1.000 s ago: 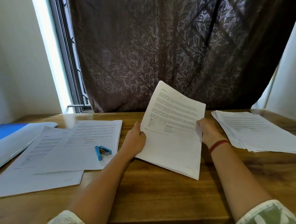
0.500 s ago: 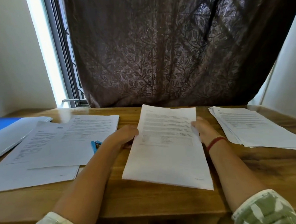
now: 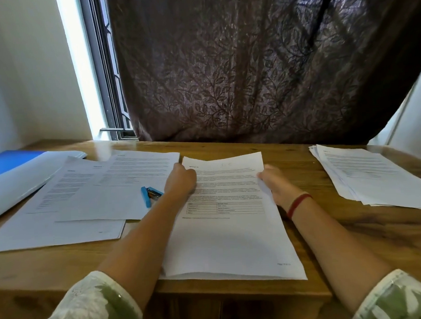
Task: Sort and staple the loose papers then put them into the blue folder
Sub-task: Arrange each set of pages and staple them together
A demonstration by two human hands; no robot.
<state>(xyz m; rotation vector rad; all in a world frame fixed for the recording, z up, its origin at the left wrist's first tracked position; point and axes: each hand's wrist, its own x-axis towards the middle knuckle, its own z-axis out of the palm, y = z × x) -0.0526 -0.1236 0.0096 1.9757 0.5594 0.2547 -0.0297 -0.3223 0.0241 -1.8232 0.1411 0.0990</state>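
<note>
A set of printed sheets (image 3: 229, 231) lies flat on the wooden table (image 3: 355, 237) in front of me. My left hand (image 3: 180, 181) grips its upper left edge. My right hand (image 3: 277, 184) holds its upper right edge, a red band on the wrist. A small blue stapler (image 3: 150, 194) lies just left of my left hand, on other sheets. The blue folder (image 3: 8, 161) sits at the far left, open, with a white inner leaf over it.
Several printed sheets (image 3: 94, 197) overlap on the left side of the table. A loose stack of papers (image 3: 373, 175) lies at the right. A dark patterned curtain (image 3: 260, 64) hangs behind the table, with a window (image 3: 102, 67) to its left.
The sheets were held up tilted off the table; both hands have lowered them flat onto the table and squared them toward me.
</note>
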